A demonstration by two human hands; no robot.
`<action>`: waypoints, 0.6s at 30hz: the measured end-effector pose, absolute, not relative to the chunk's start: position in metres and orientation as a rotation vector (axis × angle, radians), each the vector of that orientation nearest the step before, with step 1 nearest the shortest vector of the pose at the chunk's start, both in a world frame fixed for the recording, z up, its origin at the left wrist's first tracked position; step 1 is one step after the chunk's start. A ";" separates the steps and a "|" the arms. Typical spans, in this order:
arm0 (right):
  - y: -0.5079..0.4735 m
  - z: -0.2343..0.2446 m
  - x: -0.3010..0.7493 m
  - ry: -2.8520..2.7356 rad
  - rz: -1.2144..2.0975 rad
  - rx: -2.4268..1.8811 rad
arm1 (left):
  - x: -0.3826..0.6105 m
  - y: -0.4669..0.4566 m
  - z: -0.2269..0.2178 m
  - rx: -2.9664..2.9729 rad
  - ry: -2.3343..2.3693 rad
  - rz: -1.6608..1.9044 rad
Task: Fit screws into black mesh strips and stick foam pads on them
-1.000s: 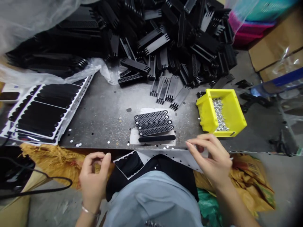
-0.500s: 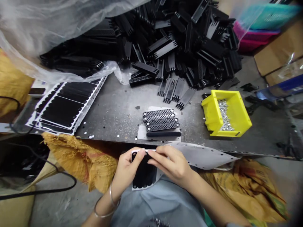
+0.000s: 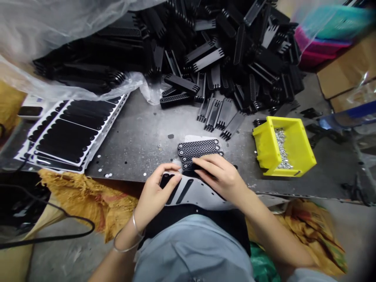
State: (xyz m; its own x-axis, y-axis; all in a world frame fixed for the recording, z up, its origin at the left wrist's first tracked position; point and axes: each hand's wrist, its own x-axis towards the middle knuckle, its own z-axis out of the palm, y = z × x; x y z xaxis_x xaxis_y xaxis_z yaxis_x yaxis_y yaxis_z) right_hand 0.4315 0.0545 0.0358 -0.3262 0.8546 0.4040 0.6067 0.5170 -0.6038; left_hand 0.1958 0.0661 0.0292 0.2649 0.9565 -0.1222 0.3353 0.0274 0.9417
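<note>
In the head view my left hand (image 3: 160, 192) pinches the upper edge of a backing sheet (image 3: 173, 197) with black sticker strips, thumb on top. A single black strip (image 3: 184, 191) lies slantwise on its pale surface. My right hand (image 3: 221, 174) is over the near end of a row of black lattice-faced plastic bars (image 3: 199, 148), its fingers bent and close together at the nearest bar. Whatever is between those fingertips is hidden. The bars lie side by side on a pale sheet at the table's front edge.
A yellow bin (image 3: 304, 150) of small metal pieces stands right. Behind lies a large heap of black plastic parts (image 3: 202, 51), partly under clear plastic film (image 3: 70, 23). Stacked sticker sheets (image 3: 69, 135) lie left. Orange woven sacks (image 3: 85, 199) hang below the table edge.
Both hands have moved up toward the table. My right hand has left the sheet's edge and come over the bars. The sheet in my left hand has tilted and shows more pale backing.
</note>
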 end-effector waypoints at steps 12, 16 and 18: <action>0.075 0.030 0.428 -2.204 0.498 -1.067 | 0.212 0.079 0.020 1.487 1.368 0.717; 0.076 0.029 0.426 -2.199 0.533 -1.080 | 0.215 0.081 0.022 1.470 1.353 0.703; 0.077 0.027 0.424 -2.199 0.524 -1.085 | 0.217 0.083 0.021 1.470 1.366 0.700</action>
State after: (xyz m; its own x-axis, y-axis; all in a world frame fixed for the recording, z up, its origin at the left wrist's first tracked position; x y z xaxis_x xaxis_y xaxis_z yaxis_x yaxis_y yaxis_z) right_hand 0.4243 0.0770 0.0274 -0.4676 0.8090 0.3561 0.5616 0.5830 -0.5871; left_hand 0.2166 0.0826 0.0215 0.2041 0.9586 -0.1986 0.3987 0.1039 0.9112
